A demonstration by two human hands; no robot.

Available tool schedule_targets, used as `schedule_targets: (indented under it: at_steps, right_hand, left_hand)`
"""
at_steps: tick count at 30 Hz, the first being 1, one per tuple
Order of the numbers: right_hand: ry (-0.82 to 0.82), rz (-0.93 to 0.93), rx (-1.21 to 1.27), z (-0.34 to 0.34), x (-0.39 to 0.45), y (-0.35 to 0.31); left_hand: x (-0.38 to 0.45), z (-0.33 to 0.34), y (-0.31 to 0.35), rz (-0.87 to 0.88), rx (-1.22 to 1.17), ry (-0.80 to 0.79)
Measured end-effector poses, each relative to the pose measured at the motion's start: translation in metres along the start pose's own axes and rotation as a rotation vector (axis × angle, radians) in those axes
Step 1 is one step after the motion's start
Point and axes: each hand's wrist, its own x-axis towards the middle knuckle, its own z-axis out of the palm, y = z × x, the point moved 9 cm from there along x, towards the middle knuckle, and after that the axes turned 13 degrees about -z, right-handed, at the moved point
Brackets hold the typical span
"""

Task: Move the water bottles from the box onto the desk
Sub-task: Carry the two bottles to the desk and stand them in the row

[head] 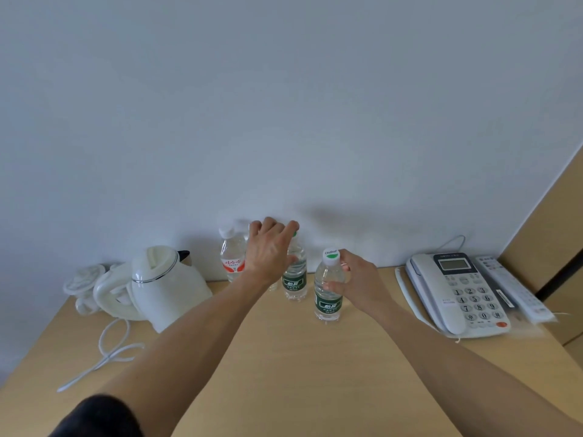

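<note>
Several clear water bottles stand upright near the wall on the light wooden desk [284,357]. A red-labelled bottle [232,258] is at the left and a green-labelled bottle [295,280] at the middle. My left hand [268,247] reaches between them and covers another bottle, of which only the base [273,287] shows. Its index finger lies by the middle bottle's cap and its thumb against that bottle's side. Any grip is hidden. My right hand [356,282] pinches the shoulder of a nearer green-labelled bottle [328,299] standing on the desk. No box is in view.
A white electric kettle [164,285] with a loose white cord [107,351] stands at the left. At the right are a white desk phone [457,294] and a remote control [511,288]. A plain wall rises right behind the bottles.
</note>
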Motion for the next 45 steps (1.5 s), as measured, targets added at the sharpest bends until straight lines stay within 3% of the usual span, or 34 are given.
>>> schedule_targets:
  at_steps: [11,27,35,45]
  right_hand:
    - [0.018,0.034,0.029,0.0,-0.003,0.004]
    - [0.047,0.021,-0.072,0.002,0.002,0.001]
    - [0.092,0.041,0.039,0.0,0.04,0.007]
    - [0.186,-0.002,0.005,0.013,0.087,0.007]
  left_hand:
    - [0.029,0.015,-0.014,-0.059,0.127,-0.093]
    - [0.026,0.011,-0.011,-0.053,0.186,-0.103]
    - [0.014,-0.001,-0.014,-0.006,0.115,-0.07]
    - [0.006,-0.002,-0.022,-0.002,0.091,-0.196]
